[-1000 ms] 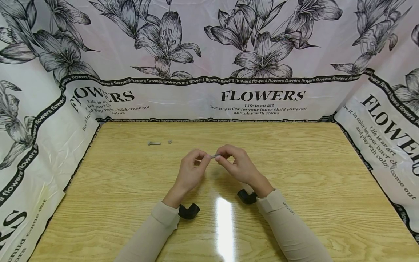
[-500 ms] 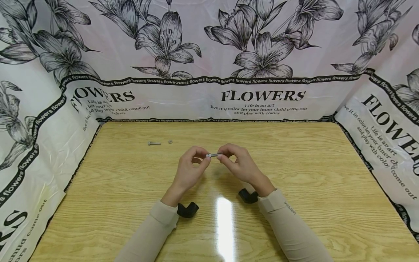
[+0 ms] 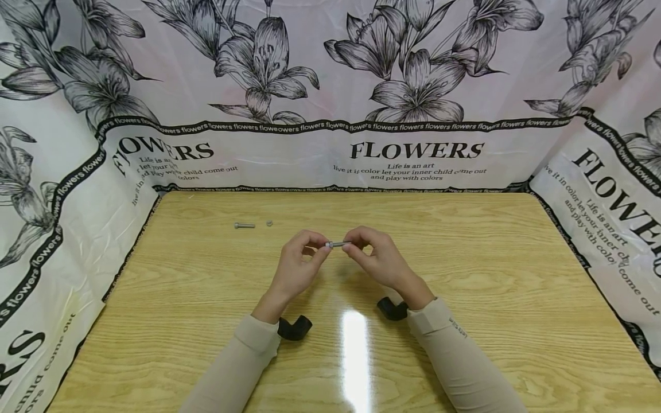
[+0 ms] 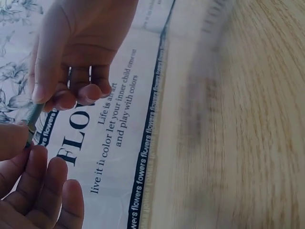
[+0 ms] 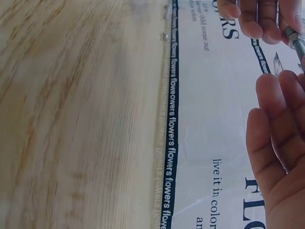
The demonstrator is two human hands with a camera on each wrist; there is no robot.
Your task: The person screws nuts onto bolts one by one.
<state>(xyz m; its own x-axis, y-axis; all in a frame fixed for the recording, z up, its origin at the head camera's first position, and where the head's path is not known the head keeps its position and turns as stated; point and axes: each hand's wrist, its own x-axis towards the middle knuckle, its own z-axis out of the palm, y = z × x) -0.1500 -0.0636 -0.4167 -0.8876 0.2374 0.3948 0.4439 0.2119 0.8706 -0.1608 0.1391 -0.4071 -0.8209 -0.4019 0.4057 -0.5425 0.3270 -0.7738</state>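
A small metal bolt (image 3: 338, 244) is held nearly level between both hands above the middle of the table. My left hand (image 3: 299, 267) pinches its left end between thumb and fingertip. My right hand (image 3: 379, 258) pinches the other end the same way. A nut (image 3: 331, 245) sits around the bolt, close to the left fingertips. In the right wrist view the nut (image 5: 291, 34) and the threaded shaft (image 5: 298, 45) show near the right edge. Fingertips cover both ends of the bolt. Farther back on the table lie a second bolt (image 3: 245, 225) and a loose nut (image 3: 269, 223), apart from each other.
The wooden table (image 3: 490, 258) reaches back to a white flower-print cloth (image 3: 289, 160), which also stands at both sides. Black wrist-camera mounts (image 3: 295, 328) show beside the sleeves. A bright light reflection (image 3: 356, 355) lies on the near tabletop.
A second ago only a short stretch of shaft showed between the fingers. The left fingers have since shifted, so the nut and more of the bolt show. The right hand has hardly moved.
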